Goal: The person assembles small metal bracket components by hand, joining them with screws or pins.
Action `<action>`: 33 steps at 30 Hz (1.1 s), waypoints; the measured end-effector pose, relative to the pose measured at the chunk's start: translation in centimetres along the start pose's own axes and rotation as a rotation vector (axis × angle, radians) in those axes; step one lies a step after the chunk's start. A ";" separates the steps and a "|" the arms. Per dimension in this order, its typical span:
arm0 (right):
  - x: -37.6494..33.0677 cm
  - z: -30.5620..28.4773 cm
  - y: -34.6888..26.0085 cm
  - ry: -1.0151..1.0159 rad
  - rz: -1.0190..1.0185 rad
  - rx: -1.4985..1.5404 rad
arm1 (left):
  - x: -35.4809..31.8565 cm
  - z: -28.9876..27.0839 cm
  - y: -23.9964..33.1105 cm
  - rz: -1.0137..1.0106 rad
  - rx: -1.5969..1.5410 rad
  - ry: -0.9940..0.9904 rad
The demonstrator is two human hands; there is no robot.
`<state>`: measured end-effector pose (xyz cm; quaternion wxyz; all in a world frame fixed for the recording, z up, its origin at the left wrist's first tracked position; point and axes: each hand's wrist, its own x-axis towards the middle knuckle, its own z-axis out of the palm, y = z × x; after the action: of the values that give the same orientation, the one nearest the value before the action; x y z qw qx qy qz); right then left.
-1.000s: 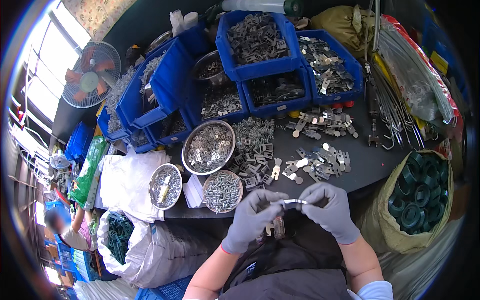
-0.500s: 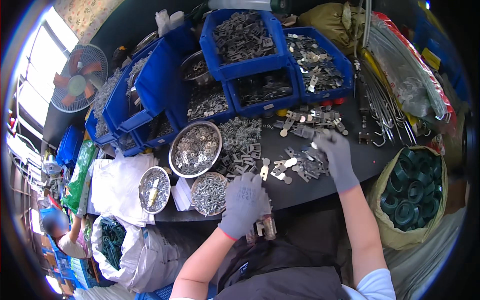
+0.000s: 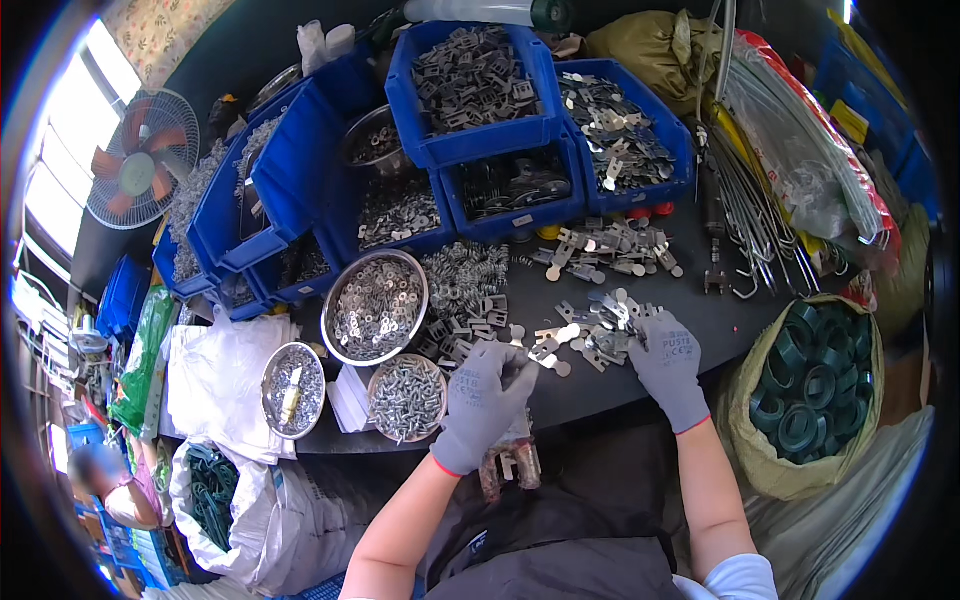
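Observation:
My left hand (image 3: 482, 405), in a grey glove, is at the table's front edge with thumb and fingers curled together. Its fingertips close on the near end of a flat metal clip (image 3: 545, 348) with a round tip. Below that hand hangs a metal fixture with reddish wrapped handles (image 3: 512, 465), partly hidden. My right hand (image 3: 668, 358), also gloved, bends its fingers into the right side of a loose pile of flat metal clips (image 3: 602, 342); what lies under its fingertips is hidden.
Blue bins (image 3: 480, 150) of metal parts stand along the back. A steel bowl of washers (image 3: 375, 305), a bowl of screws (image 3: 407, 398) and heaped springs (image 3: 468, 275) lie left of centre. A sack of green coils (image 3: 812, 385) stands at right, below long metal rods (image 3: 755, 215).
My right hand has come down and nearer, from above the clip pile to its right edge. My left hand has shifted off the wrapped fixture, its fingertips now at the clips. The view has shifted slightly.

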<state>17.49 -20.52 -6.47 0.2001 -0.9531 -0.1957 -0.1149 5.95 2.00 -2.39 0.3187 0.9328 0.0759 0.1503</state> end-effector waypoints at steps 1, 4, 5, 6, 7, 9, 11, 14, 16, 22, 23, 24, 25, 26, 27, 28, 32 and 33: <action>-0.1 -0.1 0.7 0.000 0.004 -0.002 | -0.3 0.0 0.1 -0.104 -0.190 -0.046; 0.0 -2.1 -0.3 -0.051 0.069 0.253 | -1.5 -0.6 1.4 -0.264 -0.571 -0.084; -0.2 -3.0 -1.7 -0.058 0.059 0.264 | -1.8 -0.9 1.5 -0.317 -0.769 -0.074; -0.8 -4.1 -2.9 -0.138 0.217 0.775 | -2.2 -1.1 1.5 -0.239 -0.936 -0.107; -1.6 -4.9 -4.4 -0.231 0.380 1.289 | -2.9 -1.6 1.7 -0.417 -1.146 -0.156; -3.1 -6.2 -8.0 -0.285 0.374 1.559 | -4.4 -2.0 1.6 -0.481 -1.418 -0.147; -4.2 -5.7 -9.3 -0.298 0.289 1.690 | -4.8 -2.1 2.2 -0.496 -1.388 -0.130; -4.6 -5.0 -10.1 -0.293 0.257 1.722 | -5.2 -2.6 2.8 -0.485 -1.340 -0.114; -4.9 -4.7 -10.1 -0.341 0.249 1.715 | -5.5 -2.7 2.8 -0.459 -1.320 -0.110; -6.0 -5.2 -8.9 -0.425 0.198 1.548 | -7.1 -2.0 2.5 -0.402 -1.071 -0.136; -6.0 -5.4 -8.4 -0.425 0.203 1.546 | -7.2 -1.9 2.1 -0.404 -1.073 -0.139; -5.9 -6.1 -7.9 -0.560 0.201 1.490 | -7.8 -2.0 1.6 -0.373 -0.970 -0.165; -5.8 -6.5 -7.2 -0.692 0.198 1.429 | -8.1 -2.1 1.1 -0.341 -0.868 -0.190; -5.7 -6.6 -6.3 -0.785 0.148 1.461 | -8.3 -2.4 0.9 -0.332 -0.842 -0.244; -5.8 -6.5 -5.3 -0.783 0.153 1.459 | -8.2 -2.3 1.1 -0.333 -0.845 -0.249; -6.1 -6.3 -4.4 -0.857 0.159 1.448 | -8.1 -2.3 1.5 -0.406 -1.006 -0.322; -5.7 -7.1 -5.4 -0.888 0.295 1.367 | -6.9 -2.2 2.7 -0.463 -1.082 -0.347; -5.6 -7.3 -5.5 -0.847 0.421 1.365 | -6.6 -2.0 2.6 -0.419 -1.026 -0.305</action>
<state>9.14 -20.78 0.25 0.6610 -0.6015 -0.0988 0.4376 -0.80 -0.48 -0.76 0.7607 0.6351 0.1296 -0.0346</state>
